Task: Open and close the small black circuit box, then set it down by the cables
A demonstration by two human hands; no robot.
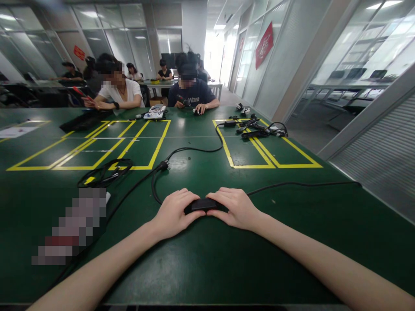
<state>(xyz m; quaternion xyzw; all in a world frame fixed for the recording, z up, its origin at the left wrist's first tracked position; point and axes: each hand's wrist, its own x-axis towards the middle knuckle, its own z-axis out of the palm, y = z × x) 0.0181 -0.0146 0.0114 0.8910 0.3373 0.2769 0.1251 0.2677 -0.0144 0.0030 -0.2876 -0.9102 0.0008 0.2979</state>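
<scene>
Head view: both hands point(205, 209) clasp the black adapter point(201, 204) mid-table point(207, 268), bare green surface toward the near edge.

An office turned workroom, glass-walled all round. A long green table point(207, 259) carries yellow taped rectangles point(97, 147) at eleven o'clock and more at one. Across it at twelve o'clock, seated people point(191, 90) work at small gadgets. Glass partitions point(356, 47) at two o'clock show empty desks and chairs; a red banner point(264, 45) hangs by the corridor.
</scene>
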